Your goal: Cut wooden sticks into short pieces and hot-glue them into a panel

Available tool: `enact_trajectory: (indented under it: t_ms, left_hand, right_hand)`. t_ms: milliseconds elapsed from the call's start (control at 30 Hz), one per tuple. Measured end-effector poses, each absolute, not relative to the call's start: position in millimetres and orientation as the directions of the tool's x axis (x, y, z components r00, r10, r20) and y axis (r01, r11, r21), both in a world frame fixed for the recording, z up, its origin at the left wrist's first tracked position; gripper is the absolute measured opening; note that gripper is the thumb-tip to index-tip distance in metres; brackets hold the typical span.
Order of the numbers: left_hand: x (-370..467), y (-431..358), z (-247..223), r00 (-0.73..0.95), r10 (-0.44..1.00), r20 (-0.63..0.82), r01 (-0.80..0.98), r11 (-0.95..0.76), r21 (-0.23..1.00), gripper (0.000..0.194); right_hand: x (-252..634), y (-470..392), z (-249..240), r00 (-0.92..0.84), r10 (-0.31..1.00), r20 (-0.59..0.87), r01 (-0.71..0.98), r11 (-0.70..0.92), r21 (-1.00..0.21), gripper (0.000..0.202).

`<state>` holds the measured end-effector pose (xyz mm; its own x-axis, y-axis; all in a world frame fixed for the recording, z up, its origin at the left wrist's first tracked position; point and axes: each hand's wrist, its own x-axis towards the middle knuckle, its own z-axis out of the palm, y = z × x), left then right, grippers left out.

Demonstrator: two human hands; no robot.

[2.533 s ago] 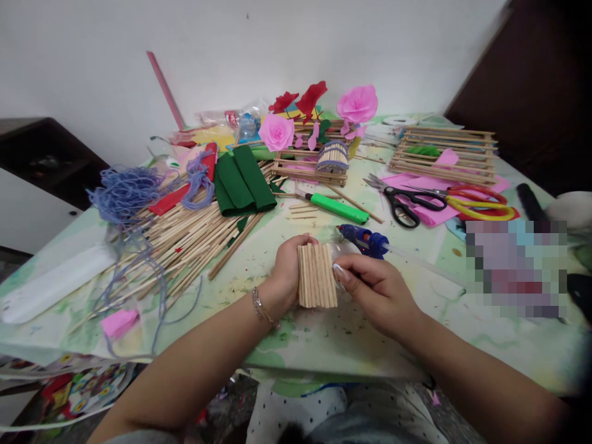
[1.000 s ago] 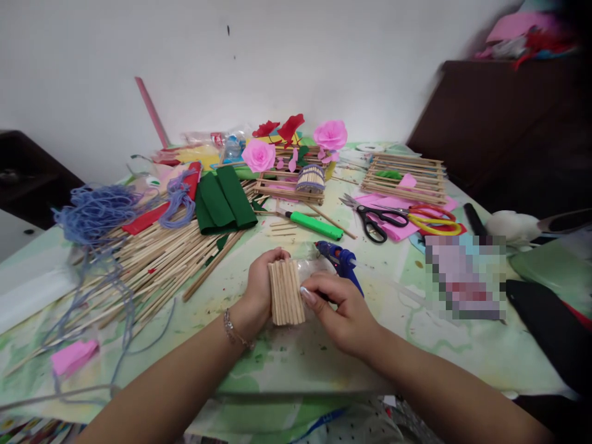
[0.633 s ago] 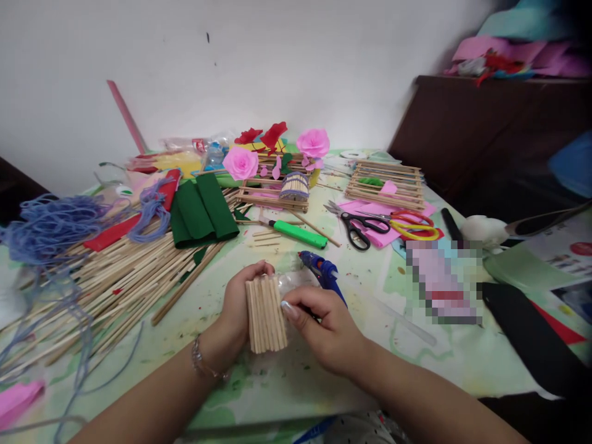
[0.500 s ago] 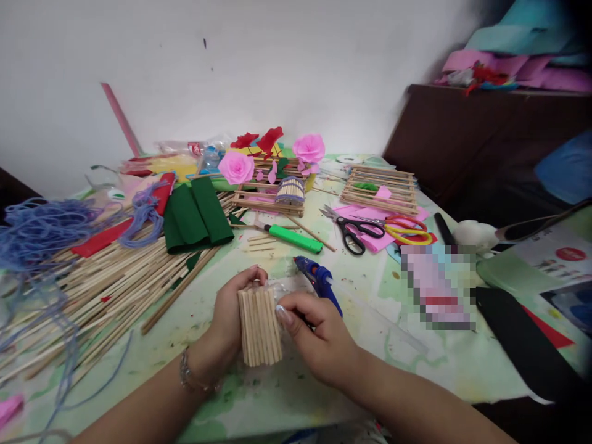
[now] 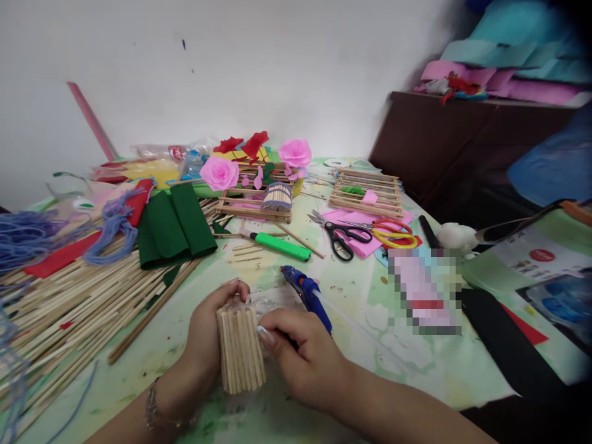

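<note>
My left hand point(image 5: 208, 333) is wrapped round the far left side of a clear plastic piece faced with short wooden sticks point(image 5: 241, 351). The sticks stand side by side, nearly upright, and clear plastic shows above and behind them. At the right edge of this piece my right hand point(image 5: 303, 357) is closed, thumb and forefinger together against the last stick. What those fingers pinch is hidden. Just beyond the right hand lies a blue glue gun point(image 5: 308, 293) with a clear glue stick in its back.
Long sticks point(image 5: 92, 308), blue yarn point(image 5: 111, 228) and green paper point(image 5: 176, 228) lie left. Ahead are a green cutter point(image 5: 282, 245), black scissors point(image 5: 345, 237), a stick frame point(image 5: 365, 191) and paper flowers point(image 5: 219, 174). A black strip point(image 5: 509, 339) lies right.
The view has turned a little to the right, so the table's things appear further left. Both hands keep the same hold on the stick-covered piece, now slightly lower in view.
</note>
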<state>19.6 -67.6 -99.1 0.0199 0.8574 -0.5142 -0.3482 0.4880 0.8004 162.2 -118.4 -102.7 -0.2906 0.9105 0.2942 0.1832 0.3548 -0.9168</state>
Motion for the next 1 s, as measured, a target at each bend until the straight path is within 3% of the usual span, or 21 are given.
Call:
enact_trajectory:
  t_ms: [333, 1000]
  left_hand:
    - [18.8, -69.6, -107.3, 0.011, 0.945, -0.327, -0.201, 0.322, 0.925, 0.027]
    - [14.6, -63.0, -118.6, -0.005, 0.989, -0.149, -0.117, 0.147, 0.982, 0.029]
  right_hand:
    - [161.7, -115.9, -102.3, -0.223, 0.927, 0.302, 0.152, 0.339, -0.928, 0.018]
    - [159.9, -116.1, -107.4, -0.249, 0.918, 0.31, 0.168, 0.356, -0.919, 0.015]
